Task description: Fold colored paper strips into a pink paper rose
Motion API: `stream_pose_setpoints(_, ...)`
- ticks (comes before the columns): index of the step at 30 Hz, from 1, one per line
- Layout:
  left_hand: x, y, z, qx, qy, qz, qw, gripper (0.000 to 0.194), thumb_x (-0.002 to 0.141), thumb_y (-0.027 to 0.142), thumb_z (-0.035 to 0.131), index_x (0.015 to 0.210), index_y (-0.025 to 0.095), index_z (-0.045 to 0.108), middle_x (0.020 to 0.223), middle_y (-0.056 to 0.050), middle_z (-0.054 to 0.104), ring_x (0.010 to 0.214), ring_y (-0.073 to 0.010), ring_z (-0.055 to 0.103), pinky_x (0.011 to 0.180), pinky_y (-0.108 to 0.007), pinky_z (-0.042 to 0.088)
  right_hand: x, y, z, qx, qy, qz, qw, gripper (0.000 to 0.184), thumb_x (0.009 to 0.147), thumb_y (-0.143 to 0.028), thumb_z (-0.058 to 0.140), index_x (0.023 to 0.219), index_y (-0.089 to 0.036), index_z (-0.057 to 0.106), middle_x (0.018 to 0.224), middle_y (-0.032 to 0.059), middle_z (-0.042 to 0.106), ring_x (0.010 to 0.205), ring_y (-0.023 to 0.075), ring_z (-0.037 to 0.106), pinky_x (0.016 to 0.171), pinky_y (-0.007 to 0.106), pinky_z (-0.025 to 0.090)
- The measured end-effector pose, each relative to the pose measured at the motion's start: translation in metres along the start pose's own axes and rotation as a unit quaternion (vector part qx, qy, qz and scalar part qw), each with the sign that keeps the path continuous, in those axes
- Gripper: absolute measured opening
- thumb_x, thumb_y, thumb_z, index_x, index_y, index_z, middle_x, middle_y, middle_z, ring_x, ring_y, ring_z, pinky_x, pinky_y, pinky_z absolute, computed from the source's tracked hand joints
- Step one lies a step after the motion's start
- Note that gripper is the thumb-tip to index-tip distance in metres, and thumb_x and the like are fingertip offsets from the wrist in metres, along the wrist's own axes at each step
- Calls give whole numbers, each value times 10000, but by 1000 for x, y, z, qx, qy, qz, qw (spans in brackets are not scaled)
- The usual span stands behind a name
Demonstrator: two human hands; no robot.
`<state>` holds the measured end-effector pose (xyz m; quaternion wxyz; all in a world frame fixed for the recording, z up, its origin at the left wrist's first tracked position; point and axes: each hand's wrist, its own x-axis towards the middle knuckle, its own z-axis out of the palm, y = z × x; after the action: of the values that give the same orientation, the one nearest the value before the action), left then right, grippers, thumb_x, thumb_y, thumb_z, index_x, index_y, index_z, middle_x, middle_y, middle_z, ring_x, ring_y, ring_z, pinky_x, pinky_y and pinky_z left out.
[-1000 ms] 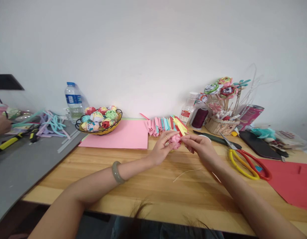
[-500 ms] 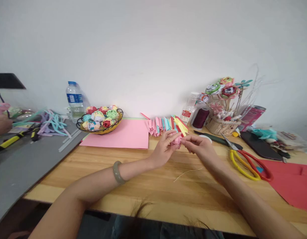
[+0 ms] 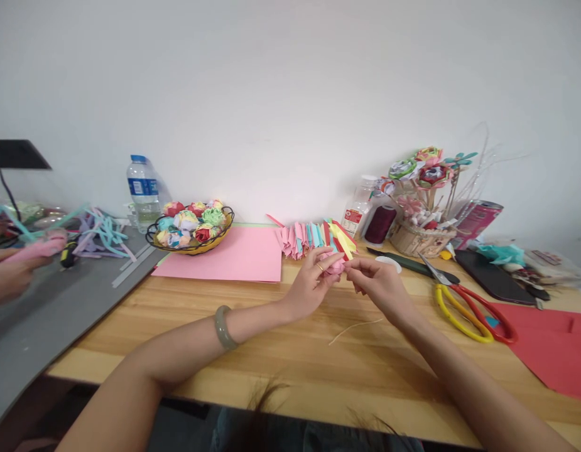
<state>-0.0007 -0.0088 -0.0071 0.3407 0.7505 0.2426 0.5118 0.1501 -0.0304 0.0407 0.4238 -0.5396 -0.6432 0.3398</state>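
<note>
A small pink folded-paper flower (image 3: 336,266) is gripped between the thumb and fingers of my left hand (image 3: 309,281). My right hand (image 3: 375,280) pinches at the flower's right edge, thumb against forefinger. Whether those fingertips hold a petal or something finer is too small to tell. Just behind my hands lies a row of pleated paper strips (image 3: 299,240) in pink, blue, red and yellow. A thin pale thread (image 3: 353,328) rests on the wooden table (image 3: 271,358) below them.
Pink paper sheets (image 3: 243,260) lie left, under the edge of a basket of paper flowers (image 3: 196,250). Scissors (image 3: 453,295), a purple thread spool (image 3: 380,225), a phone (image 3: 492,276) and red paper (image 3: 558,351) are right. Another person's hand (image 3: 10,276) holds something pink, far left.
My hands stay at the same spot; the pink flower has turned slightly in my left fingers. At far left, the other person's hand has come further into view with a pink item.
</note>
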Motion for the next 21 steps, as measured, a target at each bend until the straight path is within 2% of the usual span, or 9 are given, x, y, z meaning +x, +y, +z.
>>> stream_pose_setpoints(6,0,0,0,13,3,-2,1000,361,846,301,426,1201,257,477,1267,-101,348,1210,-223,366,927,-398,445,0,-3,-1,31,-27,6,999,191,692,-339,551,636,-157,568,483,-47,455,434,81,398,441,225,323)
stream_pose_setpoints(9,0,0,0,15,5,-1,1000,356,846,297,428,1196,257,481,1260,-101,354,1204,-218,374,935,-405,434,0,-2,-1,31,-23,8,999,154,688,-304,561,659,-154,579,494,-47,467,435,76,389,443,222,316)
stream_pose_setpoints(12,0,0,-1,18,6,0,1000,356,845,294,430,1196,266,478,1260,-100,357,1201,-223,376,927,-416,437,1,3,-2,88,-38,6,995,156,713,-302,567,650,-161,582,480,-49,462,440,76,387,445,221,306)
stream_pose_setpoints(16,-1,1,-1,10,7,8,1000,357,842,285,437,1196,269,477,1262,-97,359,1178,-222,399,895,-408,460,4,11,-4,164,-80,8,983,271,737,-374,591,574,-161,558,495,-37,477,445,72,381,431,225,270)
stream_pose_setpoints(21,-1,1,-1,19,12,6,1000,356,840,276,443,1194,274,476,1261,-90,367,1190,-214,389,925,-417,435,5,11,-5,142,-86,19,986,281,720,-399,622,584,-157,576,461,-46,465,436,69,370,434,231,245)
